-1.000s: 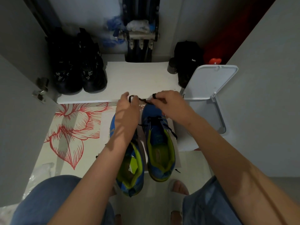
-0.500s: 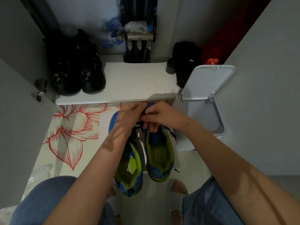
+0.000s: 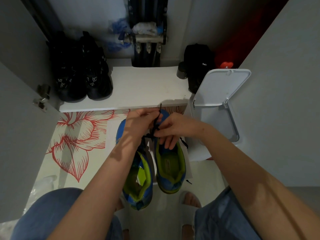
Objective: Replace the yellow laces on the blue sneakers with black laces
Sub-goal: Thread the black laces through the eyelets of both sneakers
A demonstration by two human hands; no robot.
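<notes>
While the two blue sneakers [image 3: 170, 172] are sitting side by side on the flower-patterned mat [image 3: 74, 135], heels toward the person, both hands are working low over the front of the right shoe. They are no longer stretching the lace out level above it, as a second ago. The left hand [image 3: 138, 122] is pinching the black lace [image 3: 156, 122] and drawing it upward. The right hand [image 3: 176, 129] seems to be pinching it at the eyelets, though shadow is hiding the contact. Judging by this, the pulled-through length is heading for the next eyelet. The lace tip [image 3: 161, 106] is poking above the fingers.
</notes>
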